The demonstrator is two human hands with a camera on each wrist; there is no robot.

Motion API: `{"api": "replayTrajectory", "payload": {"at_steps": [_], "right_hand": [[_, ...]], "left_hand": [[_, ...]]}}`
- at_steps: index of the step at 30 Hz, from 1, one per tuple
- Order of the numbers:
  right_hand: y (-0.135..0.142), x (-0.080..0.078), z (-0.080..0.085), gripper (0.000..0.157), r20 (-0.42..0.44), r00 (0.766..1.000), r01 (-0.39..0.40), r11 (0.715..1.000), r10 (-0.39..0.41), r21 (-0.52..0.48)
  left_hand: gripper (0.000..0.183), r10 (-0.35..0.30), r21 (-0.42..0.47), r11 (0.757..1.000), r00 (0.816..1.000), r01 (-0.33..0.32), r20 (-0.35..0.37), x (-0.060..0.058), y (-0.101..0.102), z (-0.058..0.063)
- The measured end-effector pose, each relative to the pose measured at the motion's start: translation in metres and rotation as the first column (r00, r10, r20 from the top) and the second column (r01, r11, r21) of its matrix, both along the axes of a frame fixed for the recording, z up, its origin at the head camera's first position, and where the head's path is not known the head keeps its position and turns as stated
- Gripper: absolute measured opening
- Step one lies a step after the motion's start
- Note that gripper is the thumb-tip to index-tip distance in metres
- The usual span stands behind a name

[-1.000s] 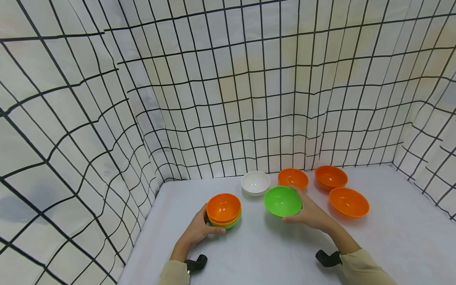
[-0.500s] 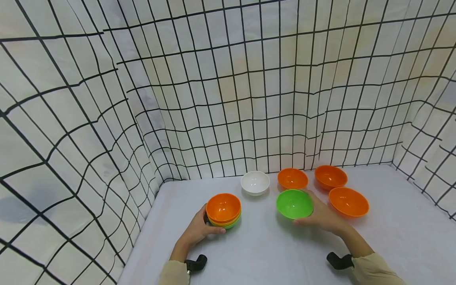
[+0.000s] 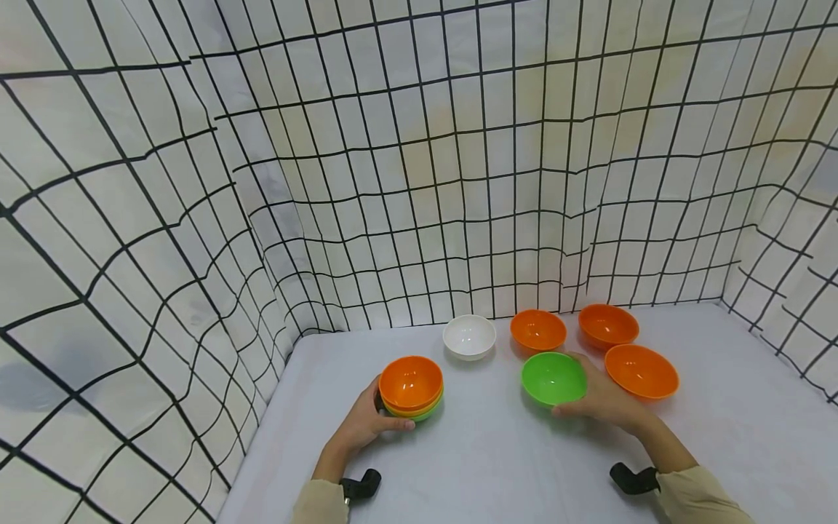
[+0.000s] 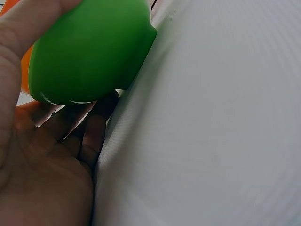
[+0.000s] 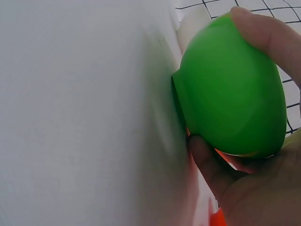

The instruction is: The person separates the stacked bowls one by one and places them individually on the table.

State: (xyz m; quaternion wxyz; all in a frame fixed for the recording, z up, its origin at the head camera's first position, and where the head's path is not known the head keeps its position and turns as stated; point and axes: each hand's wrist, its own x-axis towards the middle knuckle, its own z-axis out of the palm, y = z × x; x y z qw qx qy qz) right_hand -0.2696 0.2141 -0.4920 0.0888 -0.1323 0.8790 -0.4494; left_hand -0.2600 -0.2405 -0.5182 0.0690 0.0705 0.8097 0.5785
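Observation:
On the left of the head view, my left hand (image 3: 365,420) grips a stack of bowls, thumb at the near side and fingers around the far left. An orange bowl (image 3: 410,382) tops the stack, a yellow rim shows under it, and a green bowl (image 4: 94,52) is lowest. My right hand (image 3: 604,399) holds a separate green bowl (image 3: 553,379) by its right side, thumb in front and fingers behind. That bowl is upright, its foot (image 5: 179,96) at or just above the white cloth; I cannot tell whether it touches.
A white bowl (image 3: 469,337) stands at the back middle. Three orange bowls are on the right: one (image 3: 538,330) behind the held green bowl, one (image 3: 608,325) at the back, one (image 3: 641,372) beside my right hand. White walls with black grid lines (image 3: 461,178) enclose the table.
My right hand has carried the green bowl to the right and a little nearer, away from the stack. My left hand and the stack have stayed in place.

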Motion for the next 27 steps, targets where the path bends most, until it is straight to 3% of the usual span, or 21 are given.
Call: {"api": "replayTrajectory", "payload": {"at_steps": [14,27], "right_hand": [[0.0051,-0.0006,0.0001,0.112,0.069,0.998,-0.011,1.0,0.011,0.003],[0.0036,-0.0044,-0.0023,0.112,0.079,0.997,-0.021,1.0,0.022,-0.018]], "left_hand": [[0.104,-0.003,0.0,1.0,1.0,0.003,0.003,0.0003,-0.0002,-0.0002],[0.107,-0.004,-0.005,1.0,1.0,0.004,0.003,0.001,0.0,0.0]]}}
